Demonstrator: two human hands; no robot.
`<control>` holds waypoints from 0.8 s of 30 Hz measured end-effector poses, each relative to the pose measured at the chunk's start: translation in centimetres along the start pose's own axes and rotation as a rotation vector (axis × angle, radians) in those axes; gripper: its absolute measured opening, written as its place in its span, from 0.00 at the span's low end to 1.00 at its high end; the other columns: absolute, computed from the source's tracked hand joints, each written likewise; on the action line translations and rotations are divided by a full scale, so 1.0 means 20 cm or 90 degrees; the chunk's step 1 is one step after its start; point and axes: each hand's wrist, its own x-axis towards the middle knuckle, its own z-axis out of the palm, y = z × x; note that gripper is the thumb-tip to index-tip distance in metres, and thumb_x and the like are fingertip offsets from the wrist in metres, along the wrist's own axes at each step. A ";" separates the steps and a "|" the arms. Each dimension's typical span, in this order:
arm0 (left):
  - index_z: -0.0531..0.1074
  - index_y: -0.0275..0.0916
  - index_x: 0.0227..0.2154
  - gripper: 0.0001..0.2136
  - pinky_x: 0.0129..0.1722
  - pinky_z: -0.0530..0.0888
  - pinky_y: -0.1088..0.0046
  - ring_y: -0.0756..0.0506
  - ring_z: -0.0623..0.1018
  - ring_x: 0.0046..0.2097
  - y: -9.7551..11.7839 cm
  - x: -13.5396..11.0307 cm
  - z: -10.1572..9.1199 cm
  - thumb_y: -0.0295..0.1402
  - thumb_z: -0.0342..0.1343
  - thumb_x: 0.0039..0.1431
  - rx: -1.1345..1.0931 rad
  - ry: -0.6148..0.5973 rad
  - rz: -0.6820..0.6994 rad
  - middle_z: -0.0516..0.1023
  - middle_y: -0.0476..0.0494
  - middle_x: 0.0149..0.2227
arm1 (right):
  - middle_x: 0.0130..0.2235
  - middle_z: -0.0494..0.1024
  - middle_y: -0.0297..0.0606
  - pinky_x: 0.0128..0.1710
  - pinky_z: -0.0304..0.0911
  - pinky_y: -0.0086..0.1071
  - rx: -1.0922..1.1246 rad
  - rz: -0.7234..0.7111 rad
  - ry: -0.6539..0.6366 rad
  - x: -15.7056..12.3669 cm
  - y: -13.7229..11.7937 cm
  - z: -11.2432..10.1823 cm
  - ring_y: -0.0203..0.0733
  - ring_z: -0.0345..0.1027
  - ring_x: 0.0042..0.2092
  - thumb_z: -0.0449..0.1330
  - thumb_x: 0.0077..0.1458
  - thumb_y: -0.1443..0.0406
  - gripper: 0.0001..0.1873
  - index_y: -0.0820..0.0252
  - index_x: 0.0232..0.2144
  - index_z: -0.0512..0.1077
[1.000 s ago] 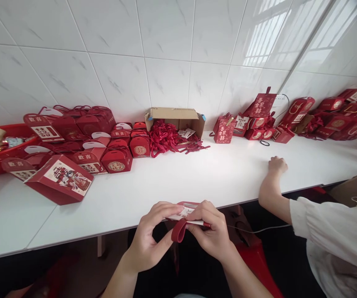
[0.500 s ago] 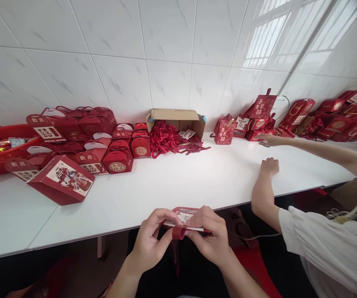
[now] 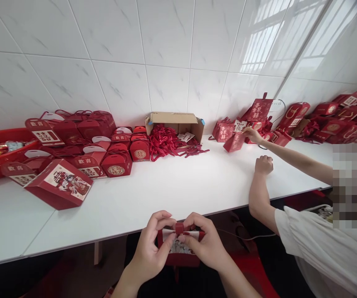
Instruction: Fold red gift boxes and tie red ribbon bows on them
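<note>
Between my two hands, just off the table's front edge, is a red gift box point(image 3: 183, 260) with a printed picture on its front panel and a red strap loop at its top. My left hand point(image 3: 153, 244) grips the box's upper left side, its thumb on the panel and fingers behind. My right hand point(image 3: 207, 242) grips the upper right side, its thumb pressed close to the strap loop. Both hands meet near the loop. The back of the box is hidden.
On the white table point(image 3: 166, 186), red gift boxes point(image 3: 116, 163) crowd the left beside a red basin point(image 3: 7, 161). A cardboard box point(image 3: 173, 118) with red ribbons point(image 3: 162, 142) stands by the wall. On the right, a co-worker's hand point(image 3: 252, 134) holds a small red box point(image 3: 234, 142).
The gift box in my hands has tipped so its printed front faces me, with the strap loop now on top. The co-worker's far hand has moved left with a small red box.
</note>
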 end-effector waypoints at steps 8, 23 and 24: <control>0.60 0.43 0.47 0.15 0.49 0.71 0.68 0.44 0.76 0.47 0.00 0.00 0.00 0.30 0.53 0.58 0.013 0.017 0.005 0.76 0.43 0.43 | 0.29 0.69 0.32 0.32 0.59 0.29 0.019 0.047 -0.009 0.00 0.04 0.02 0.35 0.63 0.31 0.64 0.47 0.65 0.07 0.59 0.28 0.68; 0.61 0.41 0.44 0.11 0.42 0.73 0.68 0.45 0.79 0.39 0.04 0.04 0.09 0.32 0.53 0.58 -0.017 0.068 -0.026 0.77 0.43 0.38 | 0.24 0.64 0.30 0.27 0.54 0.28 -0.017 0.039 0.135 -0.02 0.13 0.08 0.34 0.59 0.27 0.63 0.48 0.62 0.13 0.60 0.20 0.63; 0.61 0.41 0.43 0.11 0.42 0.73 0.68 0.45 0.79 0.39 0.04 0.05 0.09 0.33 0.53 0.58 -0.019 0.071 -0.028 0.77 0.43 0.38 | 0.24 0.64 0.30 0.28 0.54 0.28 -0.013 0.045 0.138 -0.01 0.13 0.08 0.34 0.59 0.27 0.63 0.48 0.62 0.14 0.60 0.20 0.63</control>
